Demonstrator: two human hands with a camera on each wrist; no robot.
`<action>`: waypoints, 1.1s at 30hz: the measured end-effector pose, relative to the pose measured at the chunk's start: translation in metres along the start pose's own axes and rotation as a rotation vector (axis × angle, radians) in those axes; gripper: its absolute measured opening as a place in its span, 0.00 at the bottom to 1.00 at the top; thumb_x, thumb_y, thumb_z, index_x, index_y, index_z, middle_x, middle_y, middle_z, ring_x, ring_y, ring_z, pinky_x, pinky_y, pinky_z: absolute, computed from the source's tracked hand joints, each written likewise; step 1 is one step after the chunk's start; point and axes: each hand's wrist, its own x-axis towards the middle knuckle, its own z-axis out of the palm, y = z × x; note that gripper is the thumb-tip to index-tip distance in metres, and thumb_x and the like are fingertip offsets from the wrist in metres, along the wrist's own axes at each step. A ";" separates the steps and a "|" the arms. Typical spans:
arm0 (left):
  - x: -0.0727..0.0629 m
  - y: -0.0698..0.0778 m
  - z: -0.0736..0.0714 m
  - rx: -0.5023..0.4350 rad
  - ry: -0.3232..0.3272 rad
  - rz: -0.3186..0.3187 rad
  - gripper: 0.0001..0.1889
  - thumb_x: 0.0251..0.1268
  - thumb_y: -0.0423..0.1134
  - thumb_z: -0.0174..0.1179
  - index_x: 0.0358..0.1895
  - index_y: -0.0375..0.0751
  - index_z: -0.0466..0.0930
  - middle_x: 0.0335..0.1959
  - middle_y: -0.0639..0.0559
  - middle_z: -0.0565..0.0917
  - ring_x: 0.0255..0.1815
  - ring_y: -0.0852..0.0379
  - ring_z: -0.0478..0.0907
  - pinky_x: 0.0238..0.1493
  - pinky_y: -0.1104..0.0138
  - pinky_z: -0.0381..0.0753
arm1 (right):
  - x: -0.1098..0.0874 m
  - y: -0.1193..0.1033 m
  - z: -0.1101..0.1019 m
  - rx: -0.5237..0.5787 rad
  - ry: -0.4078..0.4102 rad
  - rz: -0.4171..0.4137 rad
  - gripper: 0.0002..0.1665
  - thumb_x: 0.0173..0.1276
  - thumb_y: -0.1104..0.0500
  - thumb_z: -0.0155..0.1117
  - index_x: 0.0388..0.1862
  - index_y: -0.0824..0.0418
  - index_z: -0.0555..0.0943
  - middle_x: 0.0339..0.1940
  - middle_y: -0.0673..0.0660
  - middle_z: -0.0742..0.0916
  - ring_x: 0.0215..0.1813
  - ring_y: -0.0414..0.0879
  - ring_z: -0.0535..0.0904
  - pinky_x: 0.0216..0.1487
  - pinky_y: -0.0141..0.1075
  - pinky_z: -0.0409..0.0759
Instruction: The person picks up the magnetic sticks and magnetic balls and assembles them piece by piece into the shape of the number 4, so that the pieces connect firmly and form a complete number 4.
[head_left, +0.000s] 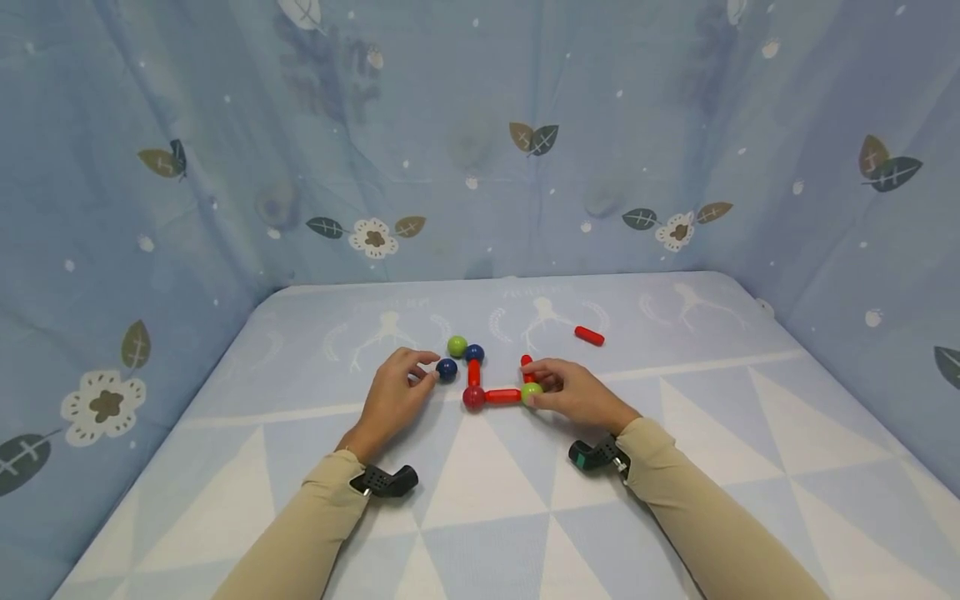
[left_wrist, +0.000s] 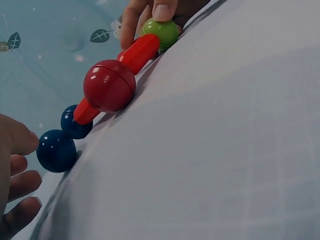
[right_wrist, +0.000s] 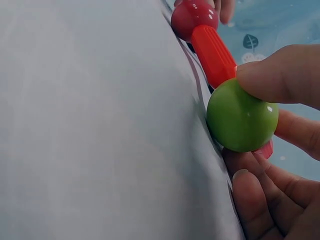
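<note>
Red rods and colored balls form a U-shaped piece on the tabletop. A blue ball (head_left: 475, 354) ends one rod, a red ball (head_left: 473, 397) makes the near left corner, and a green ball (head_left: 529, 390) the near right. My right hand (head_left: 573, 392) holds that green ball, thumb on top in the right wrist view, other fingers around its far side. From it a red rod (head_left: 527, 362) points away, partly hidden by the fingers. At the left, my left hand (head_left: 393, 396) has its fingers loosely bent, fingertips right at a second blue ball (left_wrist: 56, 151).
A second green ball (head_left: 457, 347) lies beside the blue balls. Farther back on the right is a loose red rod (head_left: 589, 336). Patterned cloth covers the table (head_left: 495, 483), and a blue floral curtain (head_left: 480, 167) surrounds its back and sides.
</note>
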 end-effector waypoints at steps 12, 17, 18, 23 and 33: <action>0.002 0.001 0.011 0.020 -0.113 -0.051 0.22 0.63 0.35 0.69 0.62 0.46 0.82 0.50 0.43 0.77 0.41 0.54 0.79 0.43 0.60 0.79 | -0.001 0.000 0.003 0.047 0.014 0.042 0.29 0.67 0.53 0.71 0.66 0.56 0.78 0.52 0.53 0.83 0.51 0.49 0.77 0.54 0.45 0.74; 0.001 0.005 0.009 0.049 -0.134 -0.077 0.23 0.64 0.36 0.69 0.62 0.46 0.81 0.48 0.45 0.80 0.42 0.52 0.79 0.43 0.59 0.79 | 0.001 0.000 0.004 0.046 0.015 0.039 0.29 0.67 0.53 0.72 0.65 0.56 0.79 0.51 0.53 0.84 0.51 0.49 0.77 0.55 0.45 0.74; 0.001 0.005 0.008 0.055 -0.135 -0.078 0.23 0.64 0.36 0.69 0.63 0.46 0.80 0.47 0.45 0.80 0.42 0.52 0.80 0.44 0.58 0.79 | 0.001 -0.001 0.004 0.045 0.016 0.036 0.29 0.67 0.53 0.72 0.65 0.56 0.79 0.51 0.53 0.84 0.51 0.49 0.77 0.55 0.45 0.74; 0.003 0.004 0.009 0.068 -0.137 -0.079 0.23 0.63 0.36 0.69 0.62 0.46 0.80 0.46 0.45 0.81 0.42 0.52 0.80 0.43 0.58 0.78 | 0.000 -0.004 0.004 0.036 0.023 0.038 0.28 0.67 0.53 0.72 0.65 0.56 0.79 0.51 0.52 0.84 0.51 0.49 0.78 0.55 0.45 0.74; 0.002 0.005 0.009 0.113 -0.161 -0.087 0.23 0.62 0.37 0.71 0.62 0.47 0.80 0.46 0.48 0.82 0.41 0.54 0.78 0.40 0.60 0.75 | 0.001 -0.002 0.004 0.032 0.020 0.042 0.29 0.66 0.53 0.72 0.65 0.55 0.79 0.52 0.52 0.83 0.52 0.48 0.77 0.56 0.45 0.74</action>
